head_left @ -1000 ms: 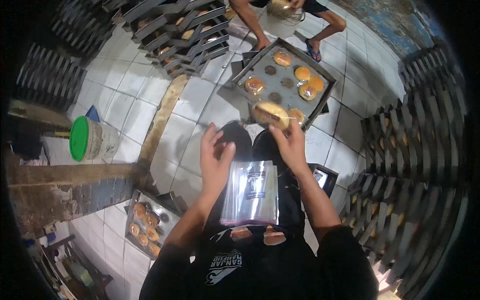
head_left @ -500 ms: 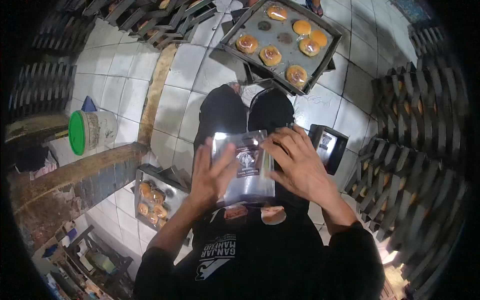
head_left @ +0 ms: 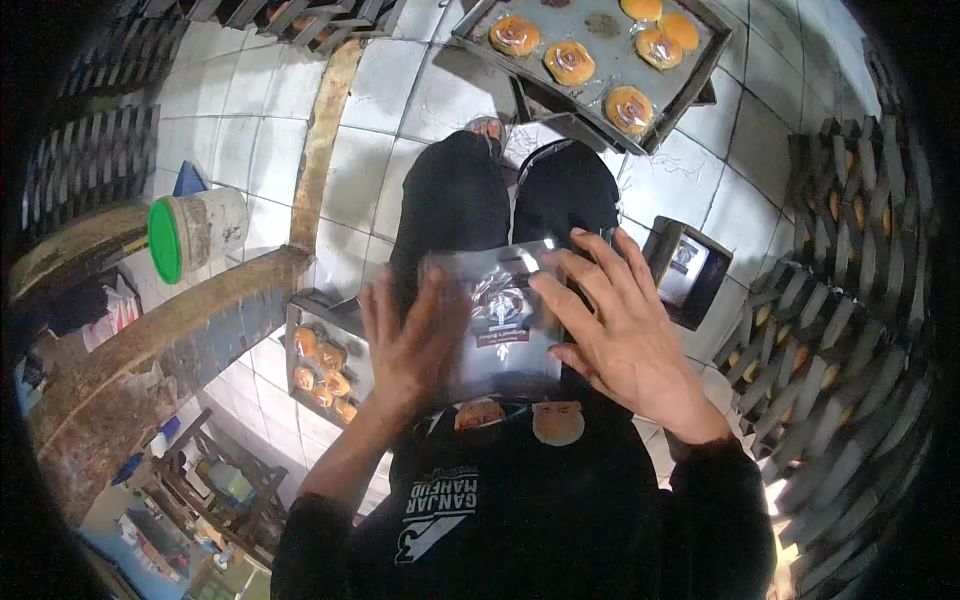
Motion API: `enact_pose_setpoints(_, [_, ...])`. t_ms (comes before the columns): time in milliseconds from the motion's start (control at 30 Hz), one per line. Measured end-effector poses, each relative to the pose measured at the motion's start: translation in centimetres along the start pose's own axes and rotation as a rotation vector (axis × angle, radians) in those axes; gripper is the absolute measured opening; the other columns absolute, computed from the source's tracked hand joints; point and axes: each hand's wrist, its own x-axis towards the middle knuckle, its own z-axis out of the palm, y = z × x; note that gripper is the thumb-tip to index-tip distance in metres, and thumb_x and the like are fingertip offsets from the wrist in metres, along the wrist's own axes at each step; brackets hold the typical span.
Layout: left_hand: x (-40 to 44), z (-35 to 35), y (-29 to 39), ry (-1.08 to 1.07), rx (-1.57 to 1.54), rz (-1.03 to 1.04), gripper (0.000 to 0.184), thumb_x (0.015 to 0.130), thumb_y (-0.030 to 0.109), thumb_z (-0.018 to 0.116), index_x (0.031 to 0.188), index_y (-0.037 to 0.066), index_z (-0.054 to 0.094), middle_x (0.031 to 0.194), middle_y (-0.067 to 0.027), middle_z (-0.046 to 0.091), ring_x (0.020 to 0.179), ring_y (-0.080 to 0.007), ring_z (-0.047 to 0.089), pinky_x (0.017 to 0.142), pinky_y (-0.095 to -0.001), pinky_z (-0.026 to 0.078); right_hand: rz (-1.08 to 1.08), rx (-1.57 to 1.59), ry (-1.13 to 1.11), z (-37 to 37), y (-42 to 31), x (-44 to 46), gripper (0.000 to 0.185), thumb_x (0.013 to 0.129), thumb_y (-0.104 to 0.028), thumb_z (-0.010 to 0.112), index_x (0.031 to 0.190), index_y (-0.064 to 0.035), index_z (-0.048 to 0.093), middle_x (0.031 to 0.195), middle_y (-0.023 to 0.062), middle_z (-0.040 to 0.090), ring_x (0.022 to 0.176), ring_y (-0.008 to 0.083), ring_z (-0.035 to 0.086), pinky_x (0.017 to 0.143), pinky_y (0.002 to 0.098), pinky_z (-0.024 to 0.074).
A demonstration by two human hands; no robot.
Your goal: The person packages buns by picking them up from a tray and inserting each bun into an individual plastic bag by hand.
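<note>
A stack of clear plastic bags (head_left: 507,365) with a dark printed label lies across the lap. My left hand (head_left: 405,350) is at the stack's left edge, fingers spread and slightly blurred. On the other side, my right hand (head_left: 630,345) has its fingers apart, and the fingertips reach over the right edge of the bags. Neither hand is closed round anything. The undersides of the fingers are hidden, so how firmly they touch the plastic cannot be told.
Ahead on the tiled floor stands a metal tray (head_left: 560,85) of buns in clear wrapping. A smaller tray of buns (head_left: 297,365) sits at left. To the right are a dark box (head_left: 662,262) with bags inside and stacked trays (head_left: 800,350). A green-lidded bucket (head_left: 210,235) stands far left.
The view has shifted, so the trays ahead sit higher. My left hand has moved slightly left on the bags' edge, and my right fingers are more spread. The bags remain on the lap.
</note>
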Motion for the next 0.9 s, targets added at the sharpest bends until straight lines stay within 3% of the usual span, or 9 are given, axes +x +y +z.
enact_pose_setpoints(133, [-0.4,-1.1,0.3,-0.059,-0.340,0.023,0.055,0.081,0.024,0.084,0.132,0.023,0.065,0.154,-0.0073,0.047,0.146,-0.0341,0.036,0.112,-0.0483,0.041,-0.064,0.121,-0.007,0.1,-0.5,-0.9,0.061,0.080,-0.017,0.079,0.137,-0.0164,0.056,0.139,0.0101,0.051,0.141,0.0331,0.041,0.124,0.0600,0.0213])
enact_pose_setpoints(233, [3.4,-4.2,3.3,0.029,-1.098,-0.369,0.070,0.084,0.016,0.082,0.147,0.019,0.051,0.153,-0.0128,0.047,0.134,-0.0312,0.053,0.106,-0.0442,0.050,-0.213,0.258,-0.027,-0.9,0.3,-1.4,0.038,0.083,-0.011,0.075,0.120,-0.0135,0.066,0.121,0.0044,0.059,0.117,0.0261,0.060,0.102,0.0466,0.0511])
enact_pose_setpoints(300, [6.6,-6.4,1.4,-0.289,-1.087,-0.298,0.072,0.086,0.011,0.080,0.149,0.010,0.046,0.140,-0.0128,0.058,0.117,-0.0264,0.063,0.097,-0.0383,0.054,-0.367,0.415,0.067,-1.9,1.7,-0.1,0.025,0.086,-0.011,0.074,0.111,-0.0129,0.071,0.112,0.0035,0.063,0.100,0.0223,0.066,0.076,0.0349,0.0594])
enact_pose_setpoints(400, [7.7,-7.8,-2.0,-0.486,-1.286,-0.521,0.068,0.088,0.005,0.076,0.148,0.006,0.045,0.117,-0.0121,0.072,0.105,-0.0219,0.069,0.088,-0.0325,0.056,-0.535,0.656,0.063,-3.0,10.5,7.5,0.030,0.090,-0.026,0.075,0.115,-0.0095,0.069,0.107,0.0077,0.068,0.095,0.0213,0.067,0.077,0.0341,0.0578])
enact_pose_setpoints(467, [8.3,-5.9,-3.6,-0.096,-1.569,-0.870,0.040,0.091,0.005,0.071,0.127,0.003,0.054,0.109,-0.0116,0.069,0.101,-0.0201,0.069,0.081,-0.0309,0.058,0.100,0.733,-0.002,-3.7,20.4,12.6,0.042,0.097,-0.037,0.070,0.124,-0.0047,0.067,0.115,0.0094,0.068,0.103,0.0183,0.066,0.085,0.0329,0.0560])
enact_pose_setpoints(533, [12.9,-4.9,-3.5,0.464,-1.737,-1.145,0.024,0.094,0.009,0.068,0.114,0.002,0.057,0.101,-0.0105,0.067,0.096,-0.0179,0.067,0.077,-0.0289,0.057,0.360,0.192,0.147,-4.1,33.3,18.9,0.041,0.099,-0.037,0.066,0.123,-0.0040,0.068,0.114,0.0085,0.070,0.102,0.0186,0.067,0.090,0.0320,0.0540])
enact_pose_setpoints(667, [9.0,-0.1,-6.0,0.130,-0.843,-0.977,0.018,0.103,0.018,0.056,0.112,0.002,0.058,0.108,-0.0141,0.066,0.097,-0.0204,0.064,0.081,-0.0332,0.055,0.618,0.057,0.567,-3.9,54.2,23.2,0.048,0.091,-0.047,0.065,0.116,-0.0064,0.073,0.110,0.0200,0.073,0.106,0.0367,0.070,0.092,0.0423,0.0543])
enact_pose_setpoints(767, [9.9,-1.3,-6.2,0.106,-0.948,-1.015,0.026,0.103,0.027,0.054,0.109,0.001,0.058,0.104,-0.0116,0.061,0.092,-0.0199,0.059,0.079,-0.0347,0.051,0.797,-0.237,0.312,-4.7,57.6,24.4,0.057,0.102,-0.050,0.053,0.129,-0.0020,0.064,0.123,0.0197,0.070,0.117,0.0323,0.066,0.101,0.0437,0.0485])
enact_pose_setpoints(900, [7.1,-2.0,-7.5,-0.171,-0.233,-0.818,0.028,0.105,0.032,0.050,0.097,0.006,0.051,0.082,-0.0060,0.051,0.069,-0.0159,0.050,0.060,-0.0321,0.041,0.866,-0.105,0.395,-3.4,59.9,25.9,0.068,0.095,-0.050,0.063,0.140,-0.0006,0.053,0.122,0.0176,0.070,0.110,0.0270,0.069,0.095,0.0414,0.0539])
